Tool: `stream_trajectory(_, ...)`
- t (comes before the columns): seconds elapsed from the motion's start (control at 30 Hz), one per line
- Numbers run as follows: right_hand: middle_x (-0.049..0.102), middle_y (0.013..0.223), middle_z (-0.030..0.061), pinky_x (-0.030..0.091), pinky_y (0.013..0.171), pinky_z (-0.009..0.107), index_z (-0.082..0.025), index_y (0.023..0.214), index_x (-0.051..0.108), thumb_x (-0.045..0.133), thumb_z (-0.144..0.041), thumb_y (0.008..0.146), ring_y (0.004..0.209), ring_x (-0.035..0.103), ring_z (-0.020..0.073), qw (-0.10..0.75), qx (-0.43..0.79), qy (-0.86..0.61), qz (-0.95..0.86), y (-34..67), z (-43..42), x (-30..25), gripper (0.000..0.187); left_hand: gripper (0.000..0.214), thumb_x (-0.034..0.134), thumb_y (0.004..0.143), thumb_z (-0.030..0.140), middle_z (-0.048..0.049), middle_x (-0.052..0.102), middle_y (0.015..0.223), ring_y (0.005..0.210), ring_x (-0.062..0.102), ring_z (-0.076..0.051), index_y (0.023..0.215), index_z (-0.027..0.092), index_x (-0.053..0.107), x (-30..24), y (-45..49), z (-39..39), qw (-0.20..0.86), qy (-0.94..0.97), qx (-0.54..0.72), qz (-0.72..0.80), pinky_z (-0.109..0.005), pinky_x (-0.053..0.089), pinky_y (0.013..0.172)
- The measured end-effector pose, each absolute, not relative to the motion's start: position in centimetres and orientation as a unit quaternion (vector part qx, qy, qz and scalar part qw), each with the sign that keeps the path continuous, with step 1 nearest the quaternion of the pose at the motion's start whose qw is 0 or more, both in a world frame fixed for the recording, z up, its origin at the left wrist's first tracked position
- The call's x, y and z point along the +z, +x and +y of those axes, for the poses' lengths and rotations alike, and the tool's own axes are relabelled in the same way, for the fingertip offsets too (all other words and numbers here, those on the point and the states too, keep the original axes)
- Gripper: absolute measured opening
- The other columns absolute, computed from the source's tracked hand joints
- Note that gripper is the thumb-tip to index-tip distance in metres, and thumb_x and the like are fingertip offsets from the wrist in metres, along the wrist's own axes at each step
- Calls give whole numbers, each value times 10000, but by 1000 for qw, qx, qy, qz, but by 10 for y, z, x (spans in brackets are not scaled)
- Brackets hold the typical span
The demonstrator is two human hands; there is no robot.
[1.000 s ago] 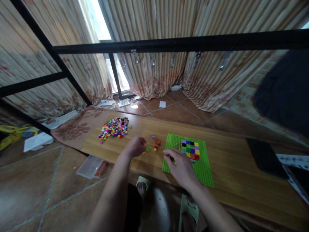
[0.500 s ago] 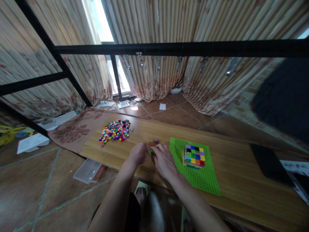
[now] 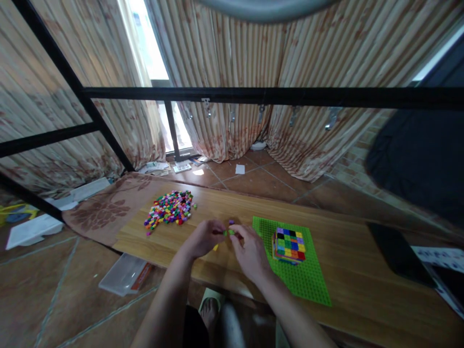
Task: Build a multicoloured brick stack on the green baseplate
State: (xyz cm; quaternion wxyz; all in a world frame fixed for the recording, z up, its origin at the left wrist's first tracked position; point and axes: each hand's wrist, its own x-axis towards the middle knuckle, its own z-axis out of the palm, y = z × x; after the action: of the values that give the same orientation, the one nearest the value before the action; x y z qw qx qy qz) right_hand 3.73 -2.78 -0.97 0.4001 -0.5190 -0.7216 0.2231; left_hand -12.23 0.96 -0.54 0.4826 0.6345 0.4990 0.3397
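Observation:
Over the middle of the board, my left hand pinches a small green brick between thumb and fingertips. Facing it, my right hand is closed on another small green brick; the two bricks are very close together, and I cannot tell if they touch. A purple brick lies just beyond the fingertips. Below my left hand shows a yellow brick. Right of my hands, a block of stacked multicoloured bricks stands on a green baseplate.
A pile of loose coloured bricks lies on the wooden board to the left. A dark flat object rests at the right end. Below the board's front edge is a clear plastic box. A black metal bar crosses beyond.
My fingers have drawn slightly apart, so two green bricks show between them. The yellow brick has come into sight below my left hand. The camera's view has tilted up a little.

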Motion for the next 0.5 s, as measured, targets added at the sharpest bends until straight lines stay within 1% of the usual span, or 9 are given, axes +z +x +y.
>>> stream_trajectory(0.07,694,986,52,479,816,336,-218,1025,649,505,-189,874,911,621,201,456,291,-503,-674,43,-33,-5,211,158,713,642,236,-15,665,742,713,596,-141,762,150,653,4,-118,7,577,589,359,439,-256,456,685)
stream_trajectory(0.13,708,1000,50,495,803,319,-222,1013,662,531,-231,862,904,644,190,499,356,-482,-626,50,-37,-2,200,226,759,631,255,-25,676,791,744,608,-142,807,154,659,13,-112,3,628,560,359,403,-266,463,720)
stream_trajectory(0.23,725,948,41,510,762,299,-226,1019,670,590,-286,828,862,663,177,547,436,-448,-557,63,-43,3,216,286,801,615,258,-30,685,820,767,621,-146,846,158,665,21,-101,0,656,538,366,384,-285,467,766)
stream_trajectory(0.3,729,885,28,514,728,290,-231,1012,680,638,-313,794,817,666,170,571,465,-437,-517,74,-47,8,236,300,808,622,262,-29,685,817,758,619,-139,861,153,662,23,-93,-2,670,536,365,362,-280,462,766)
stream_trajectory(0.4,726,832,15,512,699,289,-243,967,705,693,-335,751,767,660,162,587,472,-444,-485,95,-54,17,235,289,805,637,256,-11,668,785,725,592,-110,853,141,651,22,-80,-2,679,547,364,327,-241,438,724)
stream_trajectory(0.5,715,821,9,502,689,283,-252,941,719,713,-352,740,747,644,152,592,456,-468,-473,121,-57,22,224,279,800,647,252,6,652,749,697,569,-97,847,147,636,20,-67,-3,673,558,360,326,-222,413,682)
